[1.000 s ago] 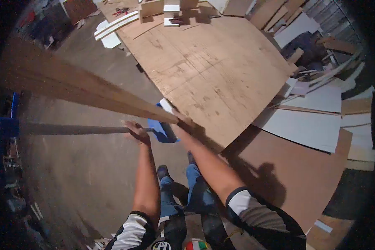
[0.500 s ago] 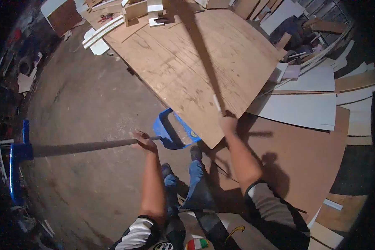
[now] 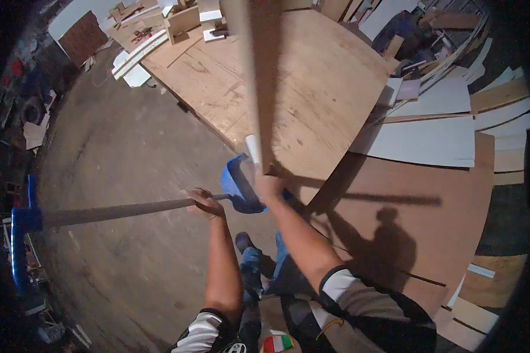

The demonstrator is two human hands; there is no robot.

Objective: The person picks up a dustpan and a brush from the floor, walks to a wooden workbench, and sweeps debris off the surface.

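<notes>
My left hand (image 3: pixel 205 202) is closed around a long grey pole (image 3: pixel 118 210). A blue grip (image 3: pixel 26 217) sits at the pole's far left end, and a blue dustpan (image 3: pixel 239 187) is at its other end, beside the table's near corner. In my right hand (image 3: pixel 269 183) is a long wooden board (image 3: pixel 259 82), raised and pointing away from me over the plywood table (image 3: pixel 330 82). A small white piece (image 3: pixel 252 148) shows just beyond that hand; whether I grip it too, I cannot tell.
Wood pieces and a white block (image 3: pixel 211 10) lie at the table's far end. White panels (image 3: pixel 430 141) and a brown sheet (image 3: pixel 447 217) lie to the right. Scraps and dark items (image 3: pixel 400 35) are piled at the upper right. Concrete floor (image 3: pixel 129 147) spans the left.
The board swung from the left to over the table, and since half a second ago my right hand has come back left, nearer the dustpan. My left hand still holds the pole.
</notes>
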